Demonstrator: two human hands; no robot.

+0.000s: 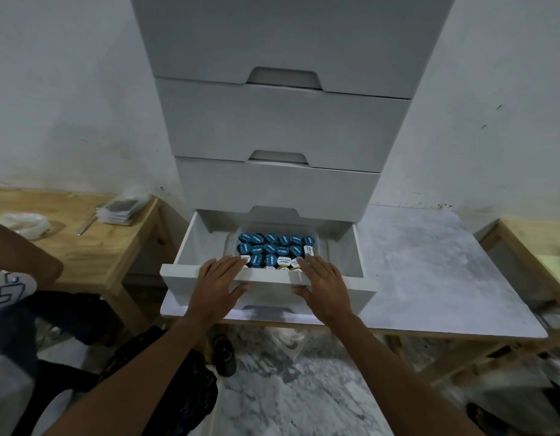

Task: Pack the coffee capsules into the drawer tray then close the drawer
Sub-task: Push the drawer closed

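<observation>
Hands (217,280) (324,283) on drawer (354,289), capsules (274,248), lettering illegible

A pale, scuffed plaster wall (68,89) fills the back of the room, greyer and stained near its foot, with small dark marks on the right. Against it stands a tall white cabinet (285,121) – three shut fronts with cut-out grips – on a grey-white marbled desk (429,262) edged in light wood. A pale wooden desk (93,247) sits lower on the left; another wooden frame (539,240) adjoins on the right. The floor (304,398) is grey-veined white marble. The light is dim, even and cool.
</observation>
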